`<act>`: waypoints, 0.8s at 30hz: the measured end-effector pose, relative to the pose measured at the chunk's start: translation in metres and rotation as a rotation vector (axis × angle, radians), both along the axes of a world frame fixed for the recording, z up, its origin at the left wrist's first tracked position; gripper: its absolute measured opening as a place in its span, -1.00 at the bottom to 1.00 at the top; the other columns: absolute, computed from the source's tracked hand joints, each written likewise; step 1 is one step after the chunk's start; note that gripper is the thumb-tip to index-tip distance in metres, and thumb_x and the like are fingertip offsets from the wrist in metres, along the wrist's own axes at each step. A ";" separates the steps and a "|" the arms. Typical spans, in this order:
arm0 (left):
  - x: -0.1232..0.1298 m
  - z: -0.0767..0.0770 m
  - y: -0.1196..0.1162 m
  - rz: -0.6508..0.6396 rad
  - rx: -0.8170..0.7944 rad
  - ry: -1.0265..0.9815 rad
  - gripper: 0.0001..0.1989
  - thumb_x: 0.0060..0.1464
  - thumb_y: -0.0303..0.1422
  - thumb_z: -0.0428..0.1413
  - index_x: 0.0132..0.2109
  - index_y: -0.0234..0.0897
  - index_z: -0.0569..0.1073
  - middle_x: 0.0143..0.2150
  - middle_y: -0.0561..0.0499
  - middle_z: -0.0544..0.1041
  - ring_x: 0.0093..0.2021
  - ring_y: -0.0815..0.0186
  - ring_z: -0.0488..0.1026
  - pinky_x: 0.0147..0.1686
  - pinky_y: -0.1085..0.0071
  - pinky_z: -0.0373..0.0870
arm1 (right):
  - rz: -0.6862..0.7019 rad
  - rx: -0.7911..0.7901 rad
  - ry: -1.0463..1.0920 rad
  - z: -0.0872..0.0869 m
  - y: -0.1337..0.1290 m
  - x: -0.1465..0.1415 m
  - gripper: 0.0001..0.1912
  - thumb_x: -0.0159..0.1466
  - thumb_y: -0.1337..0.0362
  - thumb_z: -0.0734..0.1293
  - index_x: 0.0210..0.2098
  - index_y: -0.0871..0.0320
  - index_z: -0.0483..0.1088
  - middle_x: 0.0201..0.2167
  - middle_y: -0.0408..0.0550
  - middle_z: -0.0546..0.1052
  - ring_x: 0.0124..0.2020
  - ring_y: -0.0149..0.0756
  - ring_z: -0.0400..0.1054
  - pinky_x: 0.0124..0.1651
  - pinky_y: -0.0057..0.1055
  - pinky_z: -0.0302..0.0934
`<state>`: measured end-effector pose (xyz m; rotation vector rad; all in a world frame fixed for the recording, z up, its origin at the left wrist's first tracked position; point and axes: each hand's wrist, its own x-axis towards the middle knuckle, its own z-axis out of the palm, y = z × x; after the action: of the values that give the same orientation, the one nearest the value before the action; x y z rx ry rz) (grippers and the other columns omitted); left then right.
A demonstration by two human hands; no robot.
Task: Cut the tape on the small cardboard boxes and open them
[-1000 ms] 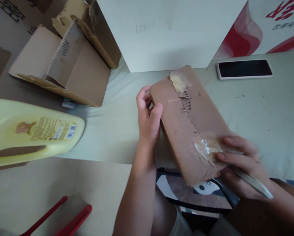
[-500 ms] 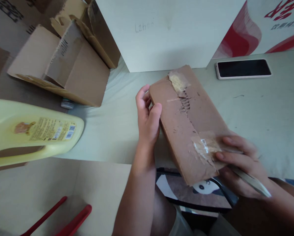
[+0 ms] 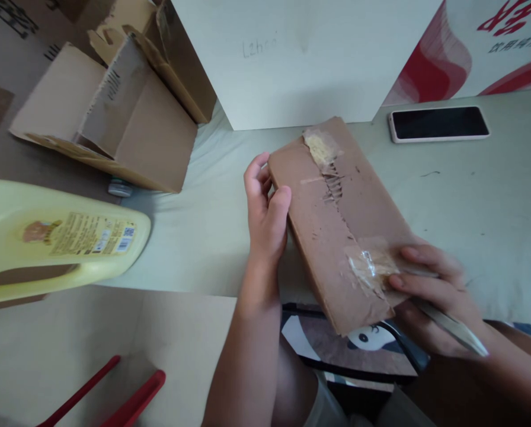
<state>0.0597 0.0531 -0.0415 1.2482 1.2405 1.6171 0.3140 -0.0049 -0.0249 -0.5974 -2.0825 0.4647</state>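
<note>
Between my two hands a flat brown cardboard box point(image 3: 349, 207) is held at a slant. Its upper face has a ragged torn seam and two patches of clear tape. My left hand point(image 3: 269, 207) is closed around the box's left edge, thumb on the near side. At the lower right corner, my right hand point(image 3: 438, 296) grips the box, its fingertips lying on the taped end. A slim pale tool point(image 3: 454, 327) with a tapering end also sits in that hand; its other end is hidden, so its kind is unclear.
A phone point(image 3: 440, 124) lies at the right on the pale cloth-covered surface point(image 3: 483, 196). Behind the box stands a white panel point(image 3: 310, 71). On the left are open cardboard boxes point(image 3: 154, 130) and a yellow jug point(image 3: 70, 237). Red handles point(image 3: 134, 400) show low at the left.
</note>
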 end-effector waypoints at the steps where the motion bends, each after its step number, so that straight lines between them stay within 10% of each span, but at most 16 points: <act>1: 0.000 0.000 0.000 0.002 -0.002 -0.007 -0.39 0.18 0.10 0.12 0.29 0.10 0.21 0.19 -0.05 0.42 0.19 0.11 0.43 0.16 0.11 0.42 | 0.001 0.000 -0.007 0.000 0.000 0.000 -0.67 0.22 0.57 0.29 -0.10 0.13 0.47 0.07 0.03 0.43 0.46 -0.27 0.11 0.49 -0.35 0.11; 24: 0.005 0.000 0.001 0.014 0.012 -0.016 -0.46 0.23 0.06 0.09 0.27 0.10 0.21 0.16 -0.03 0.42 0.19 0.12 0.42 0.17 0.10 0.41 | -0.033 0.030 -0.012 0.010 0.001 -0.010 -0.85 0.45 0.39 0.25 -0.23 0.09 0.41 -0.07 -0.01 0.38 0.48 -0.48 0.05 0.47 -0.60 0.03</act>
<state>0.0645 0.0537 -0.0412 1.2338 1.2338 1.6440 0.3037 -0.0037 -0.0150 -0.6170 -2.0840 0.4118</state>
